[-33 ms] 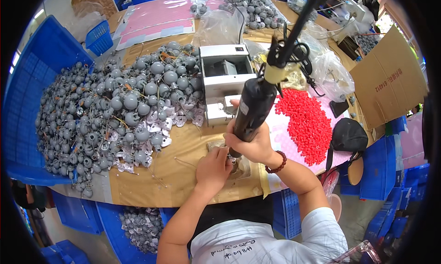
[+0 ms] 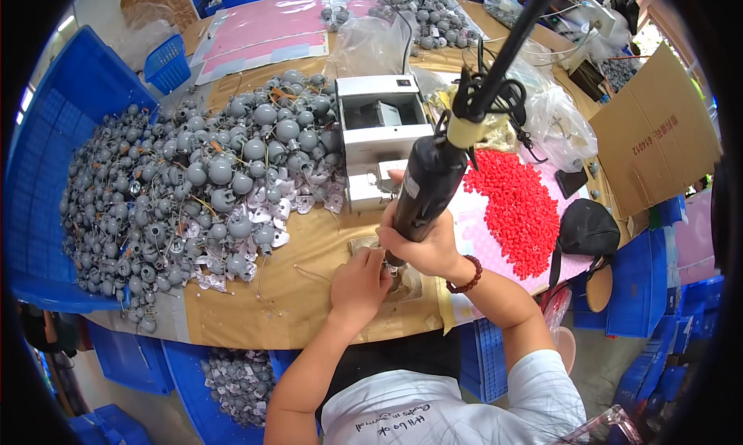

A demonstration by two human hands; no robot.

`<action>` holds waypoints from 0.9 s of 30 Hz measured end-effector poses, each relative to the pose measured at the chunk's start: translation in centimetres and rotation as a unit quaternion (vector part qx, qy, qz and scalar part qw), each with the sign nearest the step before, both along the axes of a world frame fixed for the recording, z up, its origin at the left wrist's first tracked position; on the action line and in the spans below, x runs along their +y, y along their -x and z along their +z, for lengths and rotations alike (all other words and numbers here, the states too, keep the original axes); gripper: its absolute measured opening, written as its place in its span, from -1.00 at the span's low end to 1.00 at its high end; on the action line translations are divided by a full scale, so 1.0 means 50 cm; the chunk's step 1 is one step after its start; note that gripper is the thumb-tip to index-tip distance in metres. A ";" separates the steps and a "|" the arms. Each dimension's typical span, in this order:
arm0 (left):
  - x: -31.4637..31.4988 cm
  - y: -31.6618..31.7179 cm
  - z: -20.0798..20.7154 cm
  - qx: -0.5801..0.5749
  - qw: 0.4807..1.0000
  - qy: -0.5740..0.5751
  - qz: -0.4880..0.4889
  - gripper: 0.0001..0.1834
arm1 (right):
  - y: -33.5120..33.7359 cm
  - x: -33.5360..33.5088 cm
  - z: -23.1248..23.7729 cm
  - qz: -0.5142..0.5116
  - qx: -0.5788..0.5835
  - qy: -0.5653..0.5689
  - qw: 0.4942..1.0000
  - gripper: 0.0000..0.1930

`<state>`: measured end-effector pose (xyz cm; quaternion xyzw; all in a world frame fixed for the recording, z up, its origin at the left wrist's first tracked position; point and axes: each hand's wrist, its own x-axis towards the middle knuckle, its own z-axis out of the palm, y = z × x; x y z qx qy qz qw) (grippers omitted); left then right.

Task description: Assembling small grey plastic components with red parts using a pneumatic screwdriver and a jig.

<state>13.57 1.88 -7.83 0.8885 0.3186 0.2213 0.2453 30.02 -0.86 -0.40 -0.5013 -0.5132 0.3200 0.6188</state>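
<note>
Slightly farther to the right than in the earlier frame leans the upper part of the black handheld tool (image 2: 426, 186), and the cord at its top has shifted with it; both hands are in nearly the same place.

Nearest is the person's white shirt (image 2: 395, 402), with a blue crate (image 2: 182, 375) of grey pieces under the table edge to the left. On the brown-covered table (image 2: 255, 317), the left hand (image 2: 362, 281) is bunched almost closed at the tool's lower tip; whether it pinches a small part there cannot be told. The right hand (image 2: 426, 244), below a dark red beaded bracelet (image 2: 466, 273), is wrapped around the tool's lower body, which stands tilted, its tip down between the hands above a small flat base (image 2: 414, 286).

Beyond the hands sits a white box-shaped machine (image 2: 387, 143). To its left spreads a large heap of grey round pieces (image 2: 220, 170), running into a tipped blue bin (image 2: 39, 166). To the right lie a pile of small red parts (image 2: 515, 213) and a black bag (image 2: 588, 228), with a cardboard flap (image 2: 654, 135) beyond. Farther off are a small blue basket (image 2: 166, 64) and a pink sheet (image 2: 263, 31).
</note>
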 end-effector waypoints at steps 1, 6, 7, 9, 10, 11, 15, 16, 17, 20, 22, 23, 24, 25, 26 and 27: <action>0.000 -0.001 0.000 0.000 1.000 0.002 0.002 -0.69 | 0.003 -0.004 -0.003 0.005 0.001 -0.007 1.000 -0.14; 0.002 -0.001 -0.012 -0.003 1.000 -0.002 0.004 -0.74 | 0.007 -0.008 -0.010 0.029 -0.017 -0.031 0.999 -0.14; 0.002 -0.001 -0.013 -0.002 1.000 -0.001 0.004 -0.74 | 0.006 -0.009 -0.010 0.035 -0.019 -0.035 0.999 -0.15; 0.003 -0.001 -0.013 -0.001 1.000 0.003 0.007 -0.75 | 0.004 -0.008 -0.012 0.047 -0.020 -0.045 0.998 -0.16; 0.003 -0.002 -0.013 -0.001 1.000 0.005 0.007 -0.75 | 0.002 -0.008 -0.014 0.050 -0.028 -0.051 0.997 -0.17; 0.003 -0.002 -0.011 -0.002 1.000 0.004 0.007 -0.76 | 0.001 -0.008 -0.016 0.053 -0.036 -0.058 0.996 -0.17; 0.007 0.001 -0.024 -0.022 1.000 -0.001 -0.009 -0.75 | 0.000 -0.018 -0.031 0.061 -0.090 -0.068 0.992 -0.20; 0.009 0.002 -0.026 -0.027 1.000 0.000 -0.014 -0.74 | -0.001 -0.021 -0.037 0.061 -0.101 -0.071 0.990 -0.20; 0.009 0.003 -0.027 -0.029 0.999 0.004 -0.019 -0.73 | -0.001 -0.024 -0.043 0.062 -0.112 -0.072 0.989 -0.21; 0.012 0.005 -0.029 -0.030 0.999 0.006 -0.028 -0.71 | -0.003 -0.030 -0.058 0.055 -0.138 -0.086 0.985 -0.21; 0.012 0.004 -0.028 -0.039 0.999 0.011 -0.028 -0.71 | 0.000 -0.030 -0.058 0.053 -0.146 -0.097 0.983 -0.21; 0.012 0.003 -0.027 -0.047 0.998 0.018 -0.026 -0.70 | 0.002 -0.031 -0.054 0.053 -0.149 -0.099 0.982 -0.21; 0.011 0.003 -0.026 -0.052 0.998 0.024 -0.022 -0.70 | 0.005 -0.032 -0.051 0.053 -0.151 -0.101 0.982 -0.21; 0.011 0.002 -0.025 -0.057 0.998 0.030 -0.020 -0.70 | 0.006 -0.034 -0.046 0.054 -0.155 -0.101 0.981 -0.21; 0.010 0.001 -0.023 -0.059 0.998 0.034 -0.017 -0.70 | 0.006 -0.035 -0.050 0.058 -0.152 -0.101 0.982 -0.21; 0.009 0.001 -0.023 -0.060 0.997 0.037 -0.016 -0.70 | 0.005 -0.037 -0.055 0.062 -0.149 -0.100 0.982 -0.20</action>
